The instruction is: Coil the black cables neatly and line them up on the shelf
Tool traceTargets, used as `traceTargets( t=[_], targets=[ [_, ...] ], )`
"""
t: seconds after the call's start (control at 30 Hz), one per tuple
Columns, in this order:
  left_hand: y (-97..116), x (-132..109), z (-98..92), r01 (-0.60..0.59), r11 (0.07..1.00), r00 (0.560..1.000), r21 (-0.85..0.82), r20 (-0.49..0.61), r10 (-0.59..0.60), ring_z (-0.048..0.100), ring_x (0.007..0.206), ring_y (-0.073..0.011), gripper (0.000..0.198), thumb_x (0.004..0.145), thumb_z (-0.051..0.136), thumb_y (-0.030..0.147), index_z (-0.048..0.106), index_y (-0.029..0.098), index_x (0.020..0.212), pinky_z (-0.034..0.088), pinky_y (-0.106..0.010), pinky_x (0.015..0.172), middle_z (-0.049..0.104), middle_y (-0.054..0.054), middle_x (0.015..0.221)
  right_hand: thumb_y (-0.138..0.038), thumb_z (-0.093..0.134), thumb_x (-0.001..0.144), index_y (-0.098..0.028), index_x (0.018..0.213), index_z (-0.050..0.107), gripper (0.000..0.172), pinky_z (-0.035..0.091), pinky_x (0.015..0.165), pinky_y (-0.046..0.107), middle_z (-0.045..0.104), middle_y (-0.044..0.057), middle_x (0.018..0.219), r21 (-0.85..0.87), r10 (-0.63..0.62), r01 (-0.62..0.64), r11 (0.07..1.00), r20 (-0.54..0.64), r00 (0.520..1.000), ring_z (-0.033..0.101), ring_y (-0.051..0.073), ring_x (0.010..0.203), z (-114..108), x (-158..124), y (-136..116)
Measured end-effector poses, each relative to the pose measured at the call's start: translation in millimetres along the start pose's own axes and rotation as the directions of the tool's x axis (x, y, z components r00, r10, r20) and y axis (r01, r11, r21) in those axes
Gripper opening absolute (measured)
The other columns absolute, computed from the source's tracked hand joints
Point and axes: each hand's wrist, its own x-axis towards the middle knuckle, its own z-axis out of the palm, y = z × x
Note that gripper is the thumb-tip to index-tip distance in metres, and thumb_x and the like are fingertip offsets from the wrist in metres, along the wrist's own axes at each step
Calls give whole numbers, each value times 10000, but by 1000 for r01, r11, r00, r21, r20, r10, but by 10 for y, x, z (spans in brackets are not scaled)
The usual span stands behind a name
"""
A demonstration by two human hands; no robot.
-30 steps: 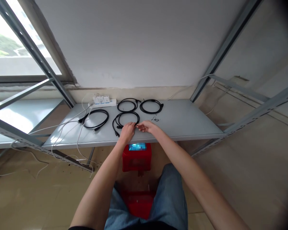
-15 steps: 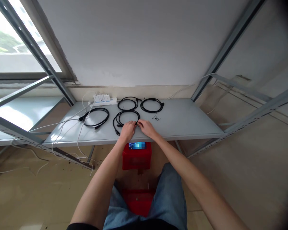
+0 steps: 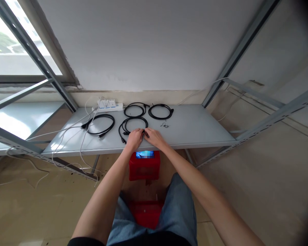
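Nearest me, a red stool (image 3: 144,166) sits under the grey shelf (image 3: 195,130). My left hand (image 3: 135,138) curls closed over the near edge of the coiled black cable (image 3: 133,123) lying at the shelf's front. My right hand (image 3: 154,136) has its fingertips narrowed against the same spot; whether it actually grips, I cannot tell. Three more coils lie behind, with a power strip (image 3: 107,105) by the wall.

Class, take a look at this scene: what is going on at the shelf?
A person faces a grey metal shelf. The left hand and right hand meet on the near side of one coiled black cable. Three more coils lie around it, and a white power strip sits at the back.
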Motion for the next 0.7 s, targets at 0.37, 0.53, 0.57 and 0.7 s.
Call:
traceTargets(
  t=[0.37,0.53,0.57,0.7],
  targets=[
    [-15,12,26,4,1000,1000,6,-2,-4,679,1020,-250,272,1081,431,230,695,181,1123,470,-336,890,721,-118,1093,-195,503,993,-218,1180,610,216,383,701,295,717,80,1162,-40,-2,3,999,18,1000,655,215,882,-41,-13,-45],
    [5,7,-8,9,1000,1000,-5,17,-9,676,1038,-246,259,1073,442,213,692,182,1133,468,-334,916,720,-123,1120,-232,511,1017,-212,1176,622,194,396,722,294,711,94,1169,-53,12,-9,999,52,999,659,224,918,-54,-1,-61],
    [8,5,-14,8,1000,1000,-6,15,-8,675,1042,-245,258,1073,441,213,689,183,1138,468,-333,919,720,-122,1122,-234,509,1020,-210,1174,623,193,396,726,293,710,97,1165,-55,15,-12,998,57,998,658,224,924,-54,2,-60],
    [15,2,-25,8,1000,1000,8,14,-8,673,1042,-246,254,1075,438,220,684,186,1126,469,-330,908,721,-115,1114,-230,499,1021,-205,1173,619,196,386,723,288,706,97,1143,-52,12,-9,999,65,998,646,221,917,-53,3,-53]
  ],
)
